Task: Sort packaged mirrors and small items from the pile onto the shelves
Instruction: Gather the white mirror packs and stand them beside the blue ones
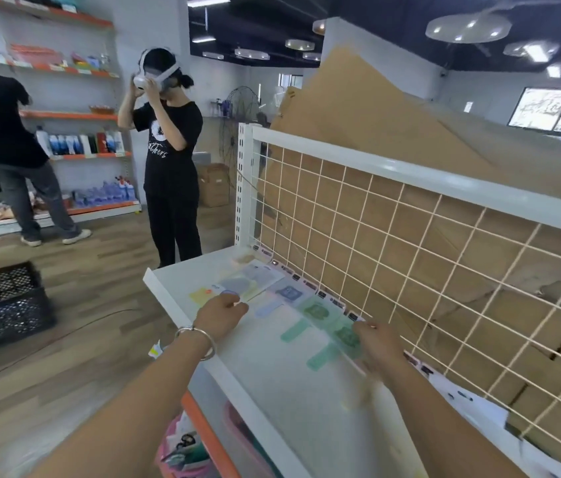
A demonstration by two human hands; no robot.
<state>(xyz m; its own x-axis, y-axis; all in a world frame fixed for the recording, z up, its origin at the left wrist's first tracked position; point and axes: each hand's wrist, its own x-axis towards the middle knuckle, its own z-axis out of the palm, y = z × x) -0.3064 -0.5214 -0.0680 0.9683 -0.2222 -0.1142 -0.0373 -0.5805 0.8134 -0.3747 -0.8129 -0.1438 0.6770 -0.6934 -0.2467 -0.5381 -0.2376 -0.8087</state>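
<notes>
Flat packets lie in 1 row on the white shelf (pixel 268 370), along its wire grid panel (pixel 410 174). The right hand (pixel 381 343) pinches the nearest green packet (pixel 345 337). The left hand (pixel 222 313) is curled beside a yellow packet (pixel 199 295); I cannot tell if it grips anything.

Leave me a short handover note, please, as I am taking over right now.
Left hand: fingers curled at the grey-blue flat packet; grip unclear through blur.
Right hand: pinches the green flat packet beside the white wire grid.
Done: a row of flat packets lies on the white metal shelf.
Left: probably the pink plastic basket of small items below.
</notes>
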